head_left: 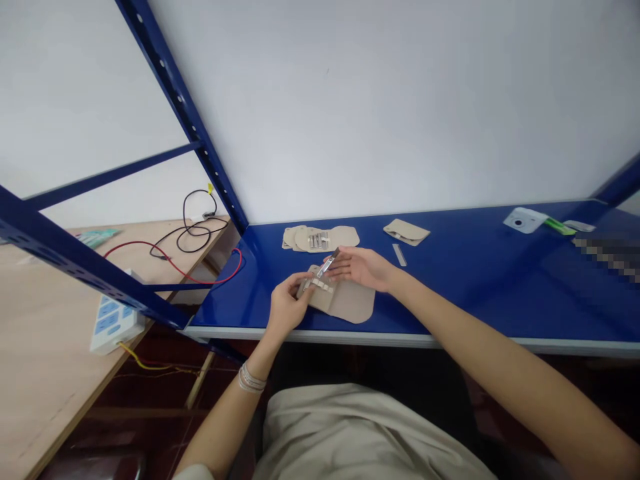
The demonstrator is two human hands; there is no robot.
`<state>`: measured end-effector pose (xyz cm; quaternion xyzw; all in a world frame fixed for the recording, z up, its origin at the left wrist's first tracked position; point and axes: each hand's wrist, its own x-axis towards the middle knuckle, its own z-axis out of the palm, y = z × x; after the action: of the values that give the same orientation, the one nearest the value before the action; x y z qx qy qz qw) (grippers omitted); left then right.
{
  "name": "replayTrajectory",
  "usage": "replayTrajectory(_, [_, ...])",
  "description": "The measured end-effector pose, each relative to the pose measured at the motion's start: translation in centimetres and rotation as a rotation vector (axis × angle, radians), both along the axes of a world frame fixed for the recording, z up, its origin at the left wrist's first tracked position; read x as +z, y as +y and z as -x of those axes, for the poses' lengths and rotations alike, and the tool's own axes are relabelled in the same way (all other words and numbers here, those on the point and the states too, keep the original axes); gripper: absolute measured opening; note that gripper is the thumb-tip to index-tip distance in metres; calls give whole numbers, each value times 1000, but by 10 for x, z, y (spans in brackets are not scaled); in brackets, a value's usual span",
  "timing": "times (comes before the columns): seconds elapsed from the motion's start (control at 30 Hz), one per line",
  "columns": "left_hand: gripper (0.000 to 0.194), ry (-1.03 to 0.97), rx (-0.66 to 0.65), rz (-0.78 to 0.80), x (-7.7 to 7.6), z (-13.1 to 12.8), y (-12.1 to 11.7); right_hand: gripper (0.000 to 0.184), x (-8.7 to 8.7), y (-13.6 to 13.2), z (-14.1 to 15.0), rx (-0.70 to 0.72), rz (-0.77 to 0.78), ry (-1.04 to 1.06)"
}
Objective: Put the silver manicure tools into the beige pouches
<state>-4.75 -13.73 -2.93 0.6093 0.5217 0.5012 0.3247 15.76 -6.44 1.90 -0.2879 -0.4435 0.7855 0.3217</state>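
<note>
My left hand (pixel 291 301) is closed on the left edge of an opened beige case (pixel 353 303), with the thumb near its row of pale elastic loops. The flap spreads to the right over the blue tabletop. My right hand (pixel 367 267) pinches the upper end of a small silver tool that looks like a nail clipper (pixel 327 264). The tool slants down to the loops; whether its lower end sits inside one cannot be made out. Behind the hands lies another open beige case (pixel 345 236) with several metal tools strapped in it.
A folded beige case (pixel 406 231) and a clear narrow strip (pixel 399 255) lie to the right. Farther right are a white packet (pixel 524 220) and a green item (pixel 559 227). On the left stand a blue rack post (pixel 193 127), a power strip (pixel 117 317) and a red cable (pixel 173 263).
</note>
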Motion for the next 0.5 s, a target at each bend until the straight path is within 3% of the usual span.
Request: replayTrajectory(0.5, [36,-100,-105,-21,1,0,0,32,-8,6,3,34,65,-68])
